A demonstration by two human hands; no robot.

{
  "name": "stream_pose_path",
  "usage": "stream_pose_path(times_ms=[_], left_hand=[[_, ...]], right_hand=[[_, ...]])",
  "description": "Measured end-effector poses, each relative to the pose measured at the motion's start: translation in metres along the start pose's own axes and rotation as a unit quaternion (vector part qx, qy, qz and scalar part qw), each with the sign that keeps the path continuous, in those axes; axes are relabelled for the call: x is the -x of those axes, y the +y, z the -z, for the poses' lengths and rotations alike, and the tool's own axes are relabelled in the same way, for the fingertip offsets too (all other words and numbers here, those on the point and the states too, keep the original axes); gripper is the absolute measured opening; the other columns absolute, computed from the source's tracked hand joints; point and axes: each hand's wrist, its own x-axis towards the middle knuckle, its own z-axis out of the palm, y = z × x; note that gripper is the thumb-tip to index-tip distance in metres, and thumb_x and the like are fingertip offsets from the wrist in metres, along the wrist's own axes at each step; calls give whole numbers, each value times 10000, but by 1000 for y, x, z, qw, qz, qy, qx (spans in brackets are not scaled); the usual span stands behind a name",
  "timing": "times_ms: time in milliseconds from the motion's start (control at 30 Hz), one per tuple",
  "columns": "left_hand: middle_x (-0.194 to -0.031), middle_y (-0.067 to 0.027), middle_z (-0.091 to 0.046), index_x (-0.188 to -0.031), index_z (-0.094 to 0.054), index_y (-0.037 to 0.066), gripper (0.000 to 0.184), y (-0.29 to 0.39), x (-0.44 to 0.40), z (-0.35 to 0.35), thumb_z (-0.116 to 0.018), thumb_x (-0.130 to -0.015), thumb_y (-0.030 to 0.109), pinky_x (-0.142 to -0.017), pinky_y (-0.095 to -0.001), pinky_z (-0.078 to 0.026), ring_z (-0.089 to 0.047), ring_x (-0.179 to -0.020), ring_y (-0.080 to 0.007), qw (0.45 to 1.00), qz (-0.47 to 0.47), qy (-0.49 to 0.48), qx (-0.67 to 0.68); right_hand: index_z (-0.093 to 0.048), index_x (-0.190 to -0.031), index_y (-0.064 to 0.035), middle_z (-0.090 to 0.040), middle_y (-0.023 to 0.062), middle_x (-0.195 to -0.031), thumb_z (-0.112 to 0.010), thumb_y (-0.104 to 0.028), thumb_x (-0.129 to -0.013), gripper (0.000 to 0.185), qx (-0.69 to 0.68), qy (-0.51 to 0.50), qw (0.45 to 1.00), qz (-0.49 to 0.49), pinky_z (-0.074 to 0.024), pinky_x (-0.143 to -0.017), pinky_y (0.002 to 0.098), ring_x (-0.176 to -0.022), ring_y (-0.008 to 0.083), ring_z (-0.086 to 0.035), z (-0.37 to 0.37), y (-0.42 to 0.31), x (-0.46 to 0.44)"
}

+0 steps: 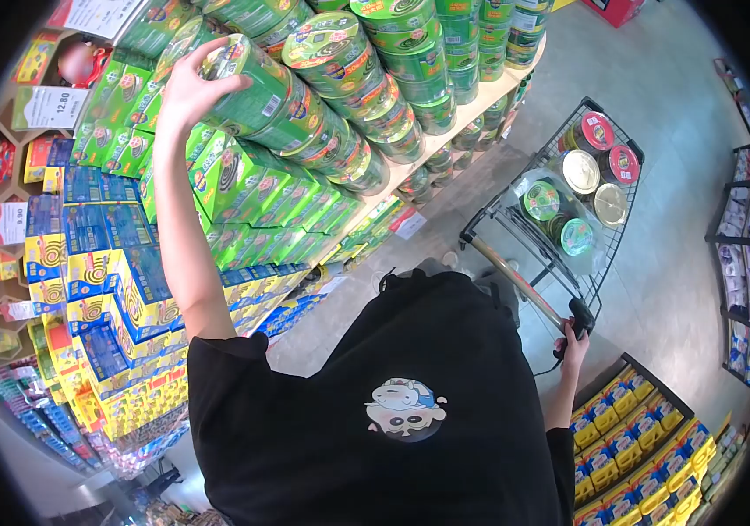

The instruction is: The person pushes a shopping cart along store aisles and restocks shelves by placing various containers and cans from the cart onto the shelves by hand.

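My left hand (189,88) reaches up to the shelf, thumb and fingers spread round the lid end of a clear and green canister (261,103). That canister lies tilted, beside rows of similar stacked canisters (327,53). Green boxes (244,180) stand just below it. On the right, my right hand (573,344) is closed round a black device (581,316) at the end of the shopping cart's handle (515,273). Several round canisters stand in the cart (604,263), with red, gold and green lids such as the gold one (580,172).
Blue and yellow boxes (95,263) fill the lower left of the display, beside price tags (55,108). A rack of yellow packages (629,421) stands at the lower right, near the cart. Dark shelves (743,237) line the far right. A red box (613,9) is at the top.
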Motion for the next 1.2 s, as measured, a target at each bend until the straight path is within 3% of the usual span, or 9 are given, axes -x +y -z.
stream_pose_path(times_ms=[333,467,567,733,767,867,933,1133,1200], left_hand=[[-1463,-194,-580,-1375,-679,112,696,9,28,-11,-869,-783,426,-1128,-440,-427,-538,-1368,-323,987,-54,125,-81],[-1382,-193,-592,-1242,-745,116,451,58,55,-16,-876,-821,209,-1042,-462,-486,-586,-1259,-340,906,-215,359,-64],[-1362,-146,-614,-1211,-724,36,361,87,74,-54,-795,-862,-23,-1000,-408,-521,-593,-1249,-293,876,-250,413,-13],[-1199,-105,-709,-1188,-710,25,345,139,109,-198,-731,-859,-77,-875,-331,-539,-665,-1078,-220,926,-272,201,169],[-1108,-125,-711,-1154,-701,9,294,146,133,-248,-687,-871,-72,-926,-390,-537,-668,-1067,-273,945,-156,83,276],[-1117,-162,-674,-1153,-696,-15,292,177,184,-339,-570,-902,-96,-958,-415,-530,-640,-1103,-339,898,-359,-74,242],[-1112,-163,-673,-1147,-708,-4,301,183,220,-385,-589,-885,-92,-942,-415,-539,-653,-1081,-353,881,-320,-187,293],[-1110,-139,-676,-1116,-715,19,254,196,254,-442,-636,-883,-42,-898,-438,-553,-680,-1017,-358,874,-133,-289,368],[-1055,-126,-682,-1054,-726,50,172,198,251,-454,-690,-886,51,-841,-441,-553,-679,-971,-353,903,-211,-213,308]], right_hand=[[-587,-1253,15,-727,109,-1037,-681,-142,-985,324,16,12,1000,-10,-419,-424,267,-486,146,-589,-3,-3,1],[-626,-1204,7,-727,94,-987,-726,-140,-950,310,15,19,1000,-20,-421,-428,271,-483,141,-593,-8,-6,2],[-630,-1195,8,-708,76,-940,-726,-161,-951,312,38,26,999,-23,-437,-440,267,-492,128,-588,-4,-7,3],[-623,-1185,14,-715,87,-944,-710,-153,-950,301,24,24,999,-24,-451,-450,269,-509,131,-613,-4,-10,1],[-622,-1178,16,-720,94,-956,-710,-148,-947,296,19,25,999,-21,-453,-450,269,-511,133,-618,-5,-12,2],[-619,-1160,20,-734,112,-990,-708,-136,-942,283,10,24,1000,-17,-460,-452,268,-513,138,-625,-6,-16,4],[-616,-1152,21,-741,121,-1013,-706,-131,-939,276,14,26,999,-25,-463,-452,265,-511,138,-622,-7,-18,5],[-621,-1156,10,-739,110,-995,-715,-144,-938,283,20,31,998,-48,-455,-442,269,-501,138,-612,-2,-19,5],[-621,-1176,10,-739,108,-991,-719,-154,-940,304,15,27,998,-51,-442,-421,275,-483,139,-599,-6,-25,3]])
